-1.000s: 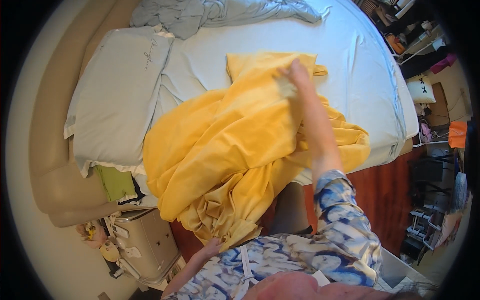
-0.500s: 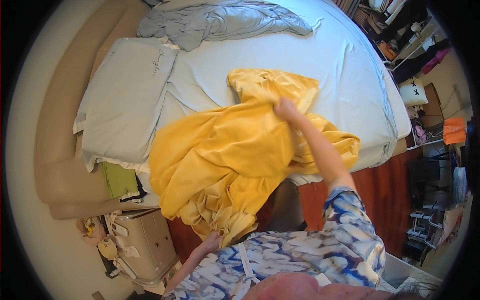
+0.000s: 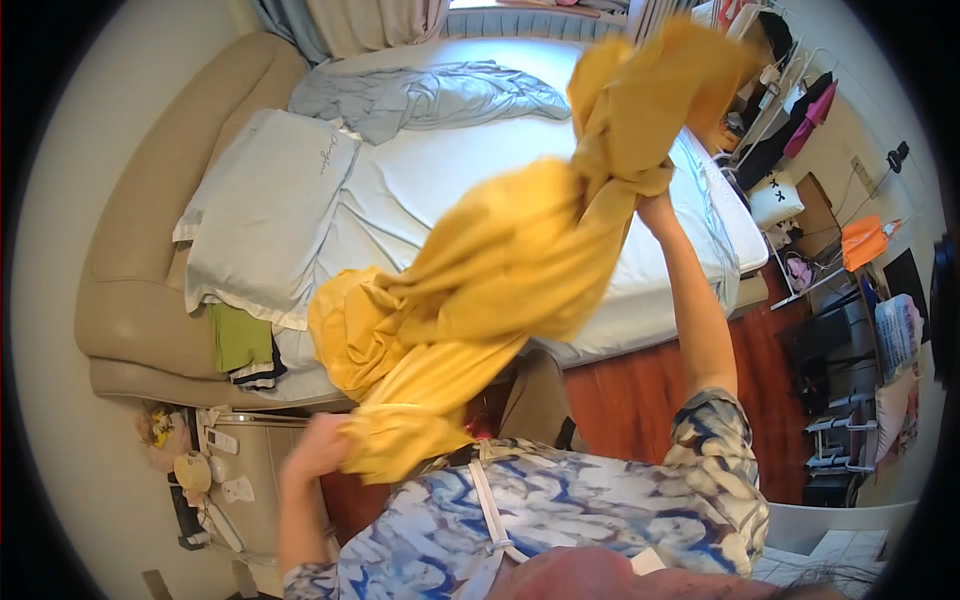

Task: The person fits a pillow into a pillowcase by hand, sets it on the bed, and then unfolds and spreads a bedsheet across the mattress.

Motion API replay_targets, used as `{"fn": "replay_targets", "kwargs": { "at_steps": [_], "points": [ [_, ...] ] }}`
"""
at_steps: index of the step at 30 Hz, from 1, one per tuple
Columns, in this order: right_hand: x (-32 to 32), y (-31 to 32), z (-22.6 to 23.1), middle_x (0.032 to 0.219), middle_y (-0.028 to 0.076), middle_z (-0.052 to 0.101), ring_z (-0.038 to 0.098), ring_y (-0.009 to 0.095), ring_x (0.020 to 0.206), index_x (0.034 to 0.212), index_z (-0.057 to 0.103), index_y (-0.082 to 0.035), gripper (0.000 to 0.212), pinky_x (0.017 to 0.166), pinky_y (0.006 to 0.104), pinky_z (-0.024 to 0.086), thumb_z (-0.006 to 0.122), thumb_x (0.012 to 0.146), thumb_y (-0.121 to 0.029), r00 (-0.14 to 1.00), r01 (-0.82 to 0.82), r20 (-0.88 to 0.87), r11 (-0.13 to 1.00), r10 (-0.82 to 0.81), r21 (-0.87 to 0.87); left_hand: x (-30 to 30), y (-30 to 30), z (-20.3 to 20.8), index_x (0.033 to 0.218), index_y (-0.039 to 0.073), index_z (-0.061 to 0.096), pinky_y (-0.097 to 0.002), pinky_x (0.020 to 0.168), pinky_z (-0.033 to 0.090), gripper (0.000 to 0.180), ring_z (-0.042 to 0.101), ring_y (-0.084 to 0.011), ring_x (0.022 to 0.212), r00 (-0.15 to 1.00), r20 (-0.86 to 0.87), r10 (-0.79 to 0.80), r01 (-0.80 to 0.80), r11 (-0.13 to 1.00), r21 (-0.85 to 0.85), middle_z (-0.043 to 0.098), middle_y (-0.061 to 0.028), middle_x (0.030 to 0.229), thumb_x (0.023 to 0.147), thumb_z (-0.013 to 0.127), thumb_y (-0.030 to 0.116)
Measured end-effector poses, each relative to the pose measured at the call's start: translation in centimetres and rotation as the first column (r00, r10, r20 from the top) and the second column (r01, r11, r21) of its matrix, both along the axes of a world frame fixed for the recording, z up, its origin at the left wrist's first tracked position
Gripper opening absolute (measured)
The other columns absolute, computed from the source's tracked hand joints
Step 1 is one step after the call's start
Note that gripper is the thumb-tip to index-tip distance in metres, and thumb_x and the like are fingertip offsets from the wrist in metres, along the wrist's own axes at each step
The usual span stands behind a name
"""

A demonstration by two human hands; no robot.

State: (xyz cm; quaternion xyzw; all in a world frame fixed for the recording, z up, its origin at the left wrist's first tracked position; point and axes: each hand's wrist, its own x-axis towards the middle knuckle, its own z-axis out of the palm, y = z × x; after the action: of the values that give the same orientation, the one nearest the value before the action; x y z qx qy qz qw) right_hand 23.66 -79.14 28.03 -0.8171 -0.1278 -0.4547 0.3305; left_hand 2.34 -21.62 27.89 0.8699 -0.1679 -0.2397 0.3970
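A large yellow cloth (image 3: 500, 255), like a sheet or cover, stretches in the air between my two hands, its far end blurred by motion. My right hand (image 3: 655, 205) is raised over the bed and closed on a bunched part of it, with the far end flaring up beyond the fist. At the lower left, my left hand (image 3: 320, 445) grips the near end beside my body. Beneath the cloth lies the bed with its pale blue sheet (image 3: 400, 200). Some fingers of both hands are hidden by the folds.
On the bed are a grey-white pillow (image 3: 275, 210) and a crumpled grey-blue blanket (image 3: 430, 95). A beige headboard (image 3: 150, 270) borders the left. Folded green fabric (image 3: 240, 338) lies near a bedside cabinet (image 3: 265, 480). Clothes racks and an orange bag (image 3: 865, 242) stand right.
My right hand has swung up and to the right, lifting the yellow cloth off the bed. My left hand has moved left with its end. The view has tilted, showing curtains beyond the bed.
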Motion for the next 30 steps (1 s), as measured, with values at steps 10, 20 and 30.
{"fn": "replay_targets", "kwargs": {
  "at_steps": [10, 20, 30],
  "points": [
    [-0.9, 0.7, 9.7, 0.111, 0.011, 0.062, 0.062, 0.027, 0.094, 0.119, 0.053, -0.007, 0.038, 0.077, 0.0333, 0.05, 0.056, 0.085, -0.024, 0.973, -0.218, 0.002, 0.912, 0.232, 0.348, -6.1, 9.6, 8.0, 0.084, 0.0, 0.06, -0.0341, 0.058, 0.046, 0.019, 0.057, -0.027, 0.061, 0.946, 0.191, 0.261, -0.309, 0.903, 0.299, 0.056, -0.0137, 0.066, 0.082, 0.053, 0.018],
    [-16.1, 5.9, 5.3, 0.109, 0.018, 0.061, 0.064, 0.028, 0.088, 0.123, 0.046, -0.001, 0.039, 0.073, 0.0312, 0.052, 0.049, 0.089, -0.02, 0.54, -0.399, -0.787, 0.914, 0.3, 0.074, -3.3, -8.4, 3.5, 0.086, 0.001, 0.059, -0.0335, 0.059, 0.046, 0.017, 0.058, -0.0266, 0.064, 0.911, 0.411, 0.041, 0.129, 0.917, -0.377, 0.056, -0.0129, 0.07, 0.081, 0.055, 0.016],
    [-24.3, 13.2, -4.3, 0.107, 0.025, 0.06, 0.067, 0.029, 0.083, 0.127, 0.039, 0.005, 0.04, 0.07, 0.0291, 0.055, 0.041, 0.094, -0.016, -0.854, -0.518, -0.394, 0.617, -0.339, 0.592, 0.7, -11.1, 1.8, 0.088, 0.001, 0.059, -0.0329, 0.061, 0.046, 0.015, 0.058, -0.0263, 0.068, 0.917, 0.399, -0.016, 0.239, 0.823, -0.516, 0.057, -0.012, 0.074, 0.08, 0.056, 0.014]
  ]
}}
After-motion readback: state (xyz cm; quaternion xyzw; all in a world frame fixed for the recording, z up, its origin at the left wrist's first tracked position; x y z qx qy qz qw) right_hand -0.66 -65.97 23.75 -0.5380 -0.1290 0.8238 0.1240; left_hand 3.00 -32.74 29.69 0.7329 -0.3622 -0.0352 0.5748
